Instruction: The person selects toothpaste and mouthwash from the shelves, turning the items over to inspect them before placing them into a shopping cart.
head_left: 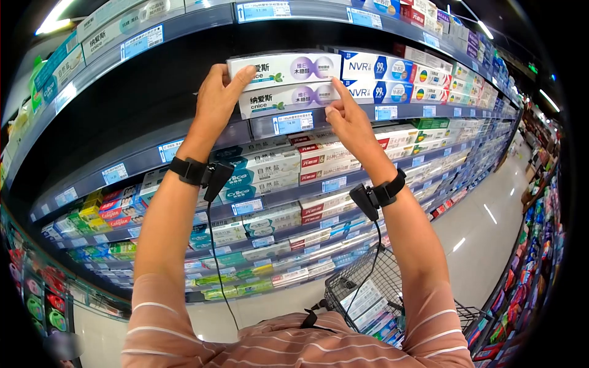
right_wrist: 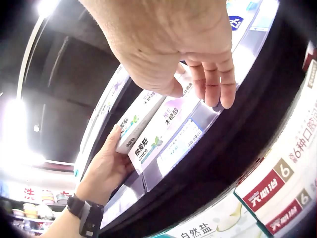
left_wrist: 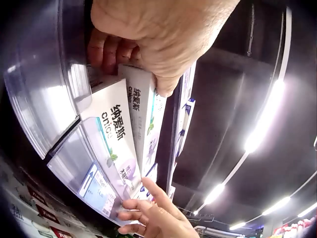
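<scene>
Two white toothpaste boxes with purple and green print lie stacked at the shelf edge, the upper box (head_left: pixel 288 69) over the lower box (head_left: pixel 285 98). The left hand (head_left: pixel 216 101) grips the left end of the upper box, thumb on its front, fingers behind. In the left wrist view, that hand (left_wrist: pixel 158 34) is above the upper box (left_wrist: pixel 143 114), which sits at an angle to the lower one (left_wrist: pixel 111 129). The right hand (head_left: pixel 353 122) touches the right end of the boxes with its index finger; in the right wrist view, the other fingers of this hand (right_wrist: pixel 173 49) hang loosely bent.
Blue and white boxes (head_left: pixel 374 70) stand stacked to the right on the same shelf. A price tag (head_left: pixel 293 122) is on the shelf edge below the boxes. Lower shelves hold rows of boxes (head_left: pixel 264 168). A wire cart (head_left: pixel 350 279) with boxes stands below, beside the person.
</scene>
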### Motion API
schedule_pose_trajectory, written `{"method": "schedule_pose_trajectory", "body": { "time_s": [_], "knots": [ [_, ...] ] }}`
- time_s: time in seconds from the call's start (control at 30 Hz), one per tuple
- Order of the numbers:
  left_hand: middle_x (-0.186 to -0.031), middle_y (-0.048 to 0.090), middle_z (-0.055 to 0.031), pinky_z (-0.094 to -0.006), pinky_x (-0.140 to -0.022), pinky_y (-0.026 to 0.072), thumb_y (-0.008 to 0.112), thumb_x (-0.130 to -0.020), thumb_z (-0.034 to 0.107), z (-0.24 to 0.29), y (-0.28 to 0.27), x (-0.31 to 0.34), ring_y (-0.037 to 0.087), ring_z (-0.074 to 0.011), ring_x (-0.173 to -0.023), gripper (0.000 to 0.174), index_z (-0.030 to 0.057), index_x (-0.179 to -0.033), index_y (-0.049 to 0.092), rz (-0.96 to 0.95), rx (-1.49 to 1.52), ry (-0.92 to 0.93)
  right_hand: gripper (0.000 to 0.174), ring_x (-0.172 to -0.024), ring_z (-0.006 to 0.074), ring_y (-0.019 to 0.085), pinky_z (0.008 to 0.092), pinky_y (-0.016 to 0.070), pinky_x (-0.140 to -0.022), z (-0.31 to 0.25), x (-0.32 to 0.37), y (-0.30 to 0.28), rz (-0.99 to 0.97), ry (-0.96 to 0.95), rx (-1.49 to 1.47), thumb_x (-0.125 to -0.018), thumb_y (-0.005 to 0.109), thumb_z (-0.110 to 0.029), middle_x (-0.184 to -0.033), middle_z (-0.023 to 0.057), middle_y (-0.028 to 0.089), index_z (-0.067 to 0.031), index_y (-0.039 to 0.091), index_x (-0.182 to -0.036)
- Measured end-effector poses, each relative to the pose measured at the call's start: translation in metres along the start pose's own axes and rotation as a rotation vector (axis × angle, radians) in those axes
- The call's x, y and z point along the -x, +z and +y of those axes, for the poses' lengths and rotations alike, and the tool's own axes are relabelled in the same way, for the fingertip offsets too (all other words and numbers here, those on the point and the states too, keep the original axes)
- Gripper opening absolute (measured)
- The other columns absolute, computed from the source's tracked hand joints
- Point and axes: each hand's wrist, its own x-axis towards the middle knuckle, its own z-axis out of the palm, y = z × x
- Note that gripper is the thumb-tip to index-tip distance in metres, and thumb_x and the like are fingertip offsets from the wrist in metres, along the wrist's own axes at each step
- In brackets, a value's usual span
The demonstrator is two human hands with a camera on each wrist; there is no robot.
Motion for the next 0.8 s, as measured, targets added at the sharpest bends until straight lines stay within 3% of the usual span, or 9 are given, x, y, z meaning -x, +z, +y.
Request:
{"method": "schedule_pose_trajectory", "body": {
  "time_s": [0.13,0.2,0.27,0.43,0.53,0.57,0.8],
  "knots": [
    [-0.099,0.070,-0.0170,-0.0273,-0.067,0.0556,0.068,-0.093,0.056,-0.010,-0.008,-0.007,0.069,-0.0169,-0.083,0.068,-0.0091,-0.109,0.060,0.154,0.181,-0.060,0.057,-0.082,0.0170,0.061,0.0309,0.0512,-0.077,0.004,0.011,-0.002,0.013,-0.012,-0.021,-0.096,0.059,-0.009,-0.106,0.0123,0.065,-0.0028,0.043,-0.151],
    [-0.096,0.072,-0.0171,-0.0263,-0.059,0.0572,0.059,-0.099,0.054,-0.010,-0.019,-0.003,0.073,-0.0190,-0.076,0.061,-0.0063,-0.106,0.059,0.109,0.388,-0.114,0.053,-0.082,0.0193,0.063,0.0318,0.0515,-0.076,0.006,0.018,-0.003,0.029,-0.056,0.007,-0.097,0.058,-0.008,-0.108,0.0130,0.064,-0.0047,0.047,-0.148],
    [-0.104,0.072,-0.0165,-0.0258,-0.063,0.0575,0.060,-0.100,0.051,-0.019,-0.033,-0.004,0.073,-0.0191,-0.081,0.057,-0.0030,-0.117,0.058,0.040,0.414,-0.161,0.046,-0.083,0.0240,0.064,0.0334,0.0520,-0.077,0.007,0.025,-0.002,0.043,-0.146,0.103,-0.096,0.058,-0.006,-0.107,0.0140,0.064,-0.0058,0.053,-0.141],
    [-0.098,0.072,-0.0179,-0.0286,-0.062,0.0598,0.057,-0.102,0.050,-0.015,-0.047,0.015,0.074,-0.0207,-0.079,0.056,-0.0047,-0.113,0.059,0.137,0.573,-0.165,0.036,-0.091,0.0335,0.064,0.0401,0.0532,-0.082,-0.015,0.052,0.008,-0.025,-0.233,0.270,-0.090,0.063,0.000,-0.109,0.0174,0.063,-0.0061,0.065,-0.126],
    [-0.096,0.072,-0.0184,-0.0295,-0.062,0.0612,0.055,-0.103,0.048,-0.017,-0.058,0.021,0.074,-0.0218,-0.079,0.054,-0.0046,-0.112,0.060,0.183,0.622,-0.162,0.040,-0.097,0.0346,0.063,0.0427,0.0536,-0.085,-0.010,0.057,0.019,0.048,-0.428,0.525,-0.087,0.066,0.000,-0.115,0.0188,0.062,-0.0078,0.066,-0.126],
    [-0.096,0.072,-0.0185,-0.0292,-0.062,0.0613,0.054,-0.104,0.048,-0.016,-0.062,0.024,0.074,-0.0219,-0.079,0.054,-0.0044,-0.112,0.060,0.195,0.629,-0.159,0.044,-0.104,0.0371,0.061,0.0448,0.0530,-0.089,-0.007,0.058,0.020,0.043,-0.438,0.593,-0.085,0.067,0.000,-0.121,0.0207,0.060,-0.0087,0.065,-0.127],
    [-0.093,0.074,-0.0145,-0.0279,-0.061,0.0607,0.048,-0.107,0.047,-0.006,-0.075,0.063,0.074,-0.0185,-0.076,0.049,0.0000,-0.113,0.061,0.197,0.610,-0.168,0.050,-0.111,0.0405,0.058,0.0473,0.0506,-0.094,0.001,0.063,0.021,0.066,-0.453,0.672,-0.084,0.066,0.002,-0.127,0.0225,0.057,-0.0090,0.061,-0.133]
  ]
}}
